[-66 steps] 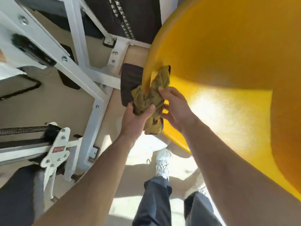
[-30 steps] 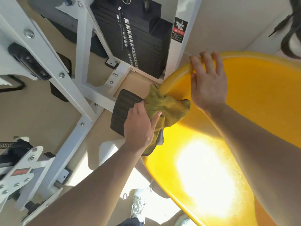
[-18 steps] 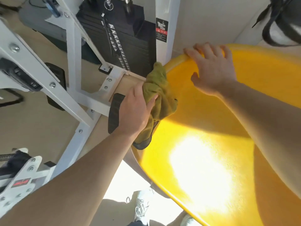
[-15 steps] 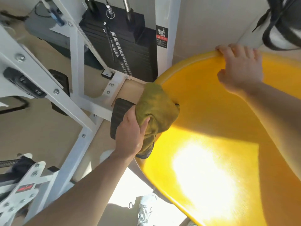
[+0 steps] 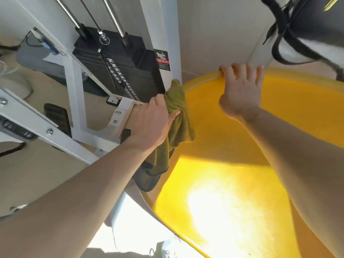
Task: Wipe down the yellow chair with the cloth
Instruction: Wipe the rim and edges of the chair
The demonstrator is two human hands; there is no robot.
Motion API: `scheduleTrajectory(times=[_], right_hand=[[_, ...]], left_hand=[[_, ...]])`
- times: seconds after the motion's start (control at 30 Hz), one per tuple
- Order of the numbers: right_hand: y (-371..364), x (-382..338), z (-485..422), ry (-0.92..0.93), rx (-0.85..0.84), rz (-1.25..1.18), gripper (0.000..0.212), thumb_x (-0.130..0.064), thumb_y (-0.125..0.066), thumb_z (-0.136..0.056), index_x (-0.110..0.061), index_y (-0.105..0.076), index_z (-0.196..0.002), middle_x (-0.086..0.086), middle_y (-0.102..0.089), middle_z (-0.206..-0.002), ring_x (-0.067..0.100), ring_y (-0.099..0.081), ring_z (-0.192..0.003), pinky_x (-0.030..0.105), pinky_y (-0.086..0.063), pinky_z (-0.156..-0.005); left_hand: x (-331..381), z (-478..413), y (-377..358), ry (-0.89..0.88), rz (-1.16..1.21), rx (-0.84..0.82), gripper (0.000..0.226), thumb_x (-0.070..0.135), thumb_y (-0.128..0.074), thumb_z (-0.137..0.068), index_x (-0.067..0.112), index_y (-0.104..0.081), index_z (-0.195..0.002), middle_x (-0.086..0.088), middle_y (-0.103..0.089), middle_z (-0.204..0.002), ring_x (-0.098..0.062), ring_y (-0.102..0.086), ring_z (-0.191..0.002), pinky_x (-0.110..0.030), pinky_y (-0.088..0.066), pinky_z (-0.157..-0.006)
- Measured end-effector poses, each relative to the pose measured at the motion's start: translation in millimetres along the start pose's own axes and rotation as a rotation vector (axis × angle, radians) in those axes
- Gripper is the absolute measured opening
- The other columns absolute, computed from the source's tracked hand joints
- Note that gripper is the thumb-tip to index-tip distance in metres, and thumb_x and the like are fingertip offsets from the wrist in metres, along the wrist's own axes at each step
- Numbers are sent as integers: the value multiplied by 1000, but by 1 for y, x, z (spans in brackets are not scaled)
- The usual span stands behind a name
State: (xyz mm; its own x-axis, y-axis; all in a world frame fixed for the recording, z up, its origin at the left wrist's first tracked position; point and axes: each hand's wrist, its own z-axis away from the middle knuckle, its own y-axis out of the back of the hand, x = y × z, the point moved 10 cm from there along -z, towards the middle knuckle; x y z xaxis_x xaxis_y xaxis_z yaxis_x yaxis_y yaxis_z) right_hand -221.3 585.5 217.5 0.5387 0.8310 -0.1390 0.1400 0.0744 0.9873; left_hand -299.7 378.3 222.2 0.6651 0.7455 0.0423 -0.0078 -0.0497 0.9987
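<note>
Cloth: the olive cloth (image 5: 178, 116) is bunched under my left hand (image 5: 150, 125), draped over the yellow chair (image 5: 232, 183) edge at about 9 o'clock on the shell, one tail hanging down outside the rim.
Chair: big yellow shell fills the lower right of my view, sunlit patch low in the seat, shadow across the upper half.
Left hand: closed around the cloth, thumb pressed onto the fabric on the inside face, fingers wrapped to the outer side where I can't see them.
Right hand: my right hand (image 5: 240, 94) sits at roughly 12 o'clock on the rim, fingers curled over the top edge and gripping it, palm flat on the inner surface, well apart from the cloth.
Behind the cloth: a black weight stack (image 5: 119, 71) stands just past the chair at 10 o'clock, with chrome guide rods above it.
Frame: a white machine frame (image 5: 74, 101) crosses to my left, its base plate close by my left knuckles.
Up at 1 o'clock: black straps (image 5: 279, 40) hang near the chair's top edge.
Down at 6 o'clock: a white shoe (image 5: 167, 248) on the sunlit floor.
</note>
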Motion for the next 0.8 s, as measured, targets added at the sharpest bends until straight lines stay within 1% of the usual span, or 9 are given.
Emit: scheduleTrajectory(times=[0.13, 0.2, 0.27, 0.33, 0.4, 0.53, 0.63, 0.7, 0.8], right_hand=[[0, 1, 0, -8, -20, -12, 72, -3, -49, -74, -22, -41, -143, 10, -40, -141, 38, -28, -138, 58, -2, -121], [3, 2, -2, 1, -37, -20, 69, -6, -50, -75, -24, -43, -141, 7, -43, -140, 37, -31, -136, 57, -7, -121], [8, 4, -6, 35, -52, 12, 62, -15, -53, -77, -28, -46, -138, 2, -48, -138, 33, -36, -133, 55, -17, -117], [15, 10, -10, 56, -70, 53, 51, -27, -53, -82, -33, -48, -133, -1, -53, -133, 30, -42, -127, 54, -26, -108], [18, 23, -6, 44, -60, 95, 41, -43, -49, -88, -33, -49, -128, -1, -56, -127, 29, -46, -122, 55, -30, -103], [14, 55, 12, 21, -37, 162, 54, -68, -36, -90, -29, -51, -124, 3, -58, -119, 30, -51, -113, 51, -34, -100], [23, 119, 31, -117, -22, 217, 70, -81, -27, -89, -21, -54, -114, 8, -60, -109, 32, -53, -103, 47, -36, -93], [36, 160, 49, -198, 15, 196, 70, -79, -28, -92, -18, -55, -114, 10, -59, -110, 33, -53, -104, 48, -36, -94], [39, 179, 56, -198, 25, 163, 57, -64, -31, -99, -15, -53, -119, 13, -57, -116, 35, -51, -110, 50, -35, -98]], left_hand=[[40, -40, 6, -136, -86, -5, 57, 63, -42, -93, 10, -45, -115, -10, -61, -104, -30, -65, -91, -35, -44, -65], [60, -58, 7, -191, -128, -30, 60, 64, -40, -93, 9, -45, -115, -10, -62, -102, -32, -66, -88, -35, -41, -60], [66, -64, 6, -218, -138, -35, 62, 66, -39, -93, 9, -46, -114, -10, -64, -99, -33, -68, -83, -35, -40, -56], [63, -61, 7, -221, -139, -18, 65, 69, -39, -91, 8, -48, -113, -10, -66, -95, -33, -68, -78, -36, -42, -56], [65, -52, 7, -248, -135, 0, 67, 71, -37, -89, 9, -50, -110, -8, -66, -88, -29, -68, -71, -36, -45, -56], [81, -35, 5, -314, -144, 3, 66, 70, -34, -88, 9, -51, -105, -7, -64, -79, -24, -65, -64, -31, -40, -51], [89, -21, 4, -339, -141, -7, 69, 69, -35, -88, 7, -53, -111, -8, -64, -80, -26, -67, -66, -31, -40, -51], [89, -17, 4, -328, -145, -15, 70, 70, -30, -87, 8, -53, -110, -9, -64, -80, -28, -67, -66, -31, -42, -50], [99, -22, 5, -326, -169, -14, 69, 69, -28, -87, 7, -51, -106, -11, -64, -83, -28, -67, -69, -32, -45, -51]])
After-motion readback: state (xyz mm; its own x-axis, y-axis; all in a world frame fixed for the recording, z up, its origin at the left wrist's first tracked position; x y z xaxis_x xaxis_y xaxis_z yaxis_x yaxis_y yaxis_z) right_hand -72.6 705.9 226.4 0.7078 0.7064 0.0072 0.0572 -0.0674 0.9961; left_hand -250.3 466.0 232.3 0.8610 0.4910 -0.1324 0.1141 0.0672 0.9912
